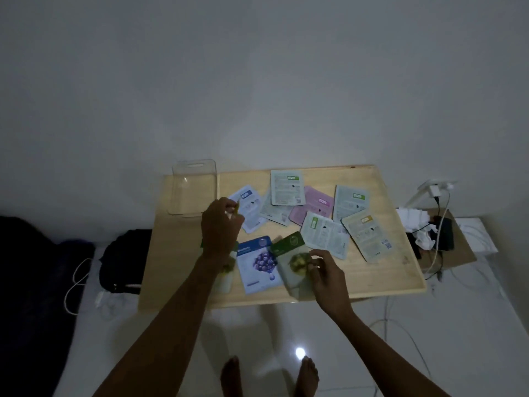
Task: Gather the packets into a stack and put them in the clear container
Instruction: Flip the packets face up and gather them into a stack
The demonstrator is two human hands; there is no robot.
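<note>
Several flat packets lie scattered on a low wooden table (380, 282). A blue grape packet (259, 265) lies face up near the front. Beside it, my right hand (326, 272) pinches the edge of a green packet (290, 263). My left hand (220, 226) hovers over the table's left part, fingers closed on the top edge of another green packet (227, 272) that my forearm mostly hides. Pale packets lie face down behind: a blue-tagged one (249, 206), a pink one (313, 204), a yellow-tagged one (369, 236). The clear container (194, 187) stands on the table's far left corner.
A dark bag (124, 262) and a white cable (76, 285) lie on the floor left of the table. On the right are a wall socket with chargers (435, 190), crumpled white cloth (415, 222) and a dark device (445, 233) on cardboard. My bare feet stand before the table.
</note>
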